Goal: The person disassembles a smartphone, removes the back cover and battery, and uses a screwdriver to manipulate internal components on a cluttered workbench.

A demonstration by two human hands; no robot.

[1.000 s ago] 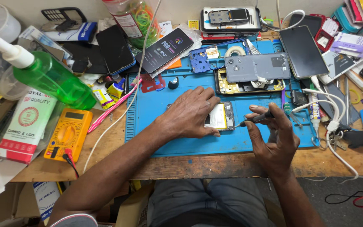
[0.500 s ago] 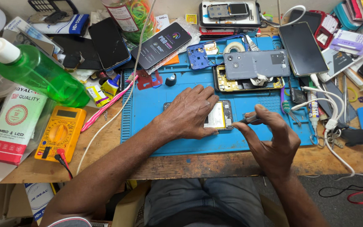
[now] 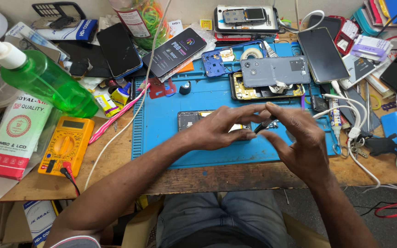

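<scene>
A: Where is the phone (image 3: 194, 120) compared with the hands?

B: It lies flat on the blue mat (image 3: 161, 124), opened, with its long axis going left to right. The left hand (image 3: 221, 131) covers its middle and right part, fingers stretched and pressing down on it. Only the left end of the phone shows, beside the wrist.

A: And the right hand?

B: The right hand (image 3: 299, 142) is at the right end of the phone, just beside the left fingertips. Its fingers are curled together and pinch a thin dark tool (image 3: 262, 126). The tip points left and down, toward the phone's right end. The picture is blurred there, so I cannot tell if the tip touches.

A: So which hand is nearer?

B: The left one, it rests on the phone. The right one works from the phone's right side.

A: Any containers near the phone?

B: Behind the phone and to the left stands a clear jar (image 3: 141, 20) full of rubber bands. Far left of the phone lies a green pump bottle (image 3: 47, 82), tilted, with green liquid inside. Left of the phone, off the mat, is a yellow meter (image 3: 67, 144).
</scene>
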